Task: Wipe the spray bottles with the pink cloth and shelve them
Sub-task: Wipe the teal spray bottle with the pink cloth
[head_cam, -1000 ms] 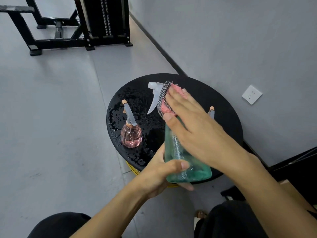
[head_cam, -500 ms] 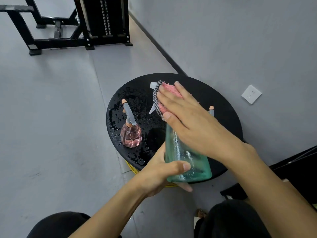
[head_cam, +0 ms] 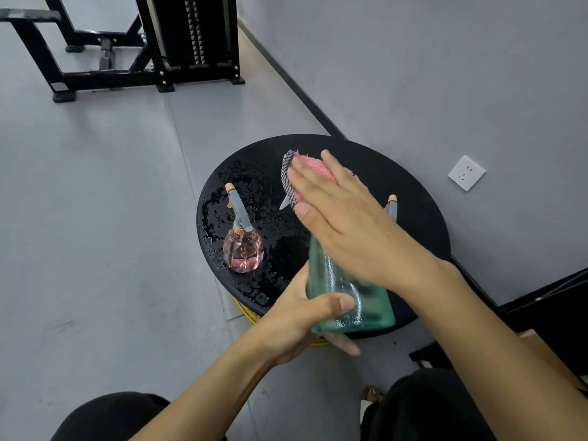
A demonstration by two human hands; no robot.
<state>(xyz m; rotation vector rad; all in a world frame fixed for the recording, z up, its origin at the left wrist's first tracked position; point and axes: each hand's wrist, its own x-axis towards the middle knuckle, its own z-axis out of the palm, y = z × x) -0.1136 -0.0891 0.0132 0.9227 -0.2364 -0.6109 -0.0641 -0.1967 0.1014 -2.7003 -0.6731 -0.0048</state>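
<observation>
My left hand (head_cam: 300,316) grips the base of a teal glass spray bottle (head_cam: 346,300), tilted over the near edge of the round black table (head_cam: 413,198). With straight fingers, my right hand (head_cam: 343,224) presses the pink cloth (head_cam: 313,165) with its checkered edge over the bottle's white spray head. Only the trigger tip shows below the cloth. A small round pink spray bottle (head_cam: 243,251) stands upright on the table's left side. Behind my right hand, the nozzle of another sprayer (head_cam: 392,205) pokes up; its body is hidden.
Water droplets cover the left half of the table. Black gym equipment (head_cam: 178,43) stands on the grey floor at the back. A grey wall with a white socket (head_cam: 466,172) runs along the right. Dark furniture (head_cam: 553,300) sits at the right edge. My knees show below.
My right hand slid the cloth up and left over the spray head, which was exposed a second ago and is now covered. The left hand kept its grip.
</observation>
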